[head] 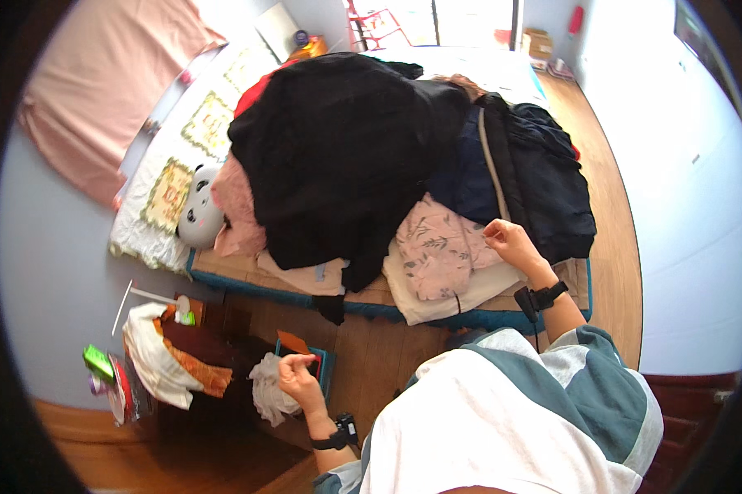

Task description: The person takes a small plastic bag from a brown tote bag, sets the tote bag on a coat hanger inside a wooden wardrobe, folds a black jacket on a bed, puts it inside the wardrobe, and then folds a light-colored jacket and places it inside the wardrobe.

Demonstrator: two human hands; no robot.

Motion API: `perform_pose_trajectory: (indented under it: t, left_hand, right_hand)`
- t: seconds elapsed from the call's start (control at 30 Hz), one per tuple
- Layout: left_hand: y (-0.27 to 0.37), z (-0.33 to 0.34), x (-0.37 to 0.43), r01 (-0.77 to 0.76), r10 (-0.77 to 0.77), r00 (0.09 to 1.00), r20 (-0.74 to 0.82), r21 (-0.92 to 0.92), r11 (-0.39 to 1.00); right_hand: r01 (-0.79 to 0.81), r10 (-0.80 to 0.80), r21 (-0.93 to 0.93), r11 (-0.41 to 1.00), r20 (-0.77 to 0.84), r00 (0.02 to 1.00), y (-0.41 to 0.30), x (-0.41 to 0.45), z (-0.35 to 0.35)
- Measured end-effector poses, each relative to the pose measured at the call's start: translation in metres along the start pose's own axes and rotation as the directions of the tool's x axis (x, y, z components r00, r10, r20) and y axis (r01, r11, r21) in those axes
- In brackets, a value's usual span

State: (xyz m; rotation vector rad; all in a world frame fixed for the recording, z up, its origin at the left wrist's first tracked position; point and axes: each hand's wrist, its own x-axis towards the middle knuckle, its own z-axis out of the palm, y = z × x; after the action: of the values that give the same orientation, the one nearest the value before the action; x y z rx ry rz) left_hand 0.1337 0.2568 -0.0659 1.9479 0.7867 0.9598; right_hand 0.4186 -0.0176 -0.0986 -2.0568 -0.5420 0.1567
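My right hand [511,246], fingers loosely bent, is over the right edge of a pink leaf-patterned garment [435,250] on the bed's near side. Nothing shows in its grasp. Lower left, my left hand [300,381] hangs with half-curled fingers beside a crumpled white cloth [271,389], and I see nothing held in it. A large black garment [340,148] lies spread across the middle of the bed, one sleeve hanging over the near edge. Dark blue clothing [466,173] and a black padded garment [543,179] lie to its right. Cream fabric [401,302] lies under the pink garment.
The bed [371,295] has a blue-edged side facing me. A grey panda-faced cushion [199,210] sits by the left pillows. White and orange cloths [161,364] cover something dark at lower left. Wooden flooring [611,247] runs along the bed's right side.
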Motion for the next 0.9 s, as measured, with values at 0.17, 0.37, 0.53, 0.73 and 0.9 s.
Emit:
perform_pose_trajectory:
  t: [0.17, 0.37, 0.53, 0.73, 0.9]
  left_hand:
    - [-0.005, 0.076, 0.001, 0.159, -0.101, 0.943, 0.317, -0.16, 0.974]
    - [0.043, 0.135, 0.03, 0.157, 0.261, 0.705, 0.659, -0.505, 0.849]
    - [0.138, 0.146, 0.017, 0.485, 0.734, 0.395, 0.553, -0.804, 0.344]
    - [0.239, 0.124, -0.041, 0.627, 0.934, 0.069, 0.35, -0.744, 0.233]
    - [0.314, 0.167, -0.098, 0.504, 0.991, 0.014, -0.135, -0.855, -0.123]
  right_hand:
    - [-0.192, 0.184, -0.054, 0.98, -0.131, 0.974, 0.052, -0.014, -0.045]
    - [-0.279, 0.22, -0.208, 0.937, -0.268, 0.938, 0.085, -0.078, -0.072]
    - [-0.43, 0.379, -0.15, 0.89, -0.28, 0.882, 0.086, -0.136, -0.089]
    - [-0.416, 0.379, -0.041, 0.909, -0.34, 0.861, 0.089, -0.187, -0.131]
    - [-0.404, 0.351, -0.033, 0.914, -0.432, 0.831, 0.114, -0.233, -0.195]
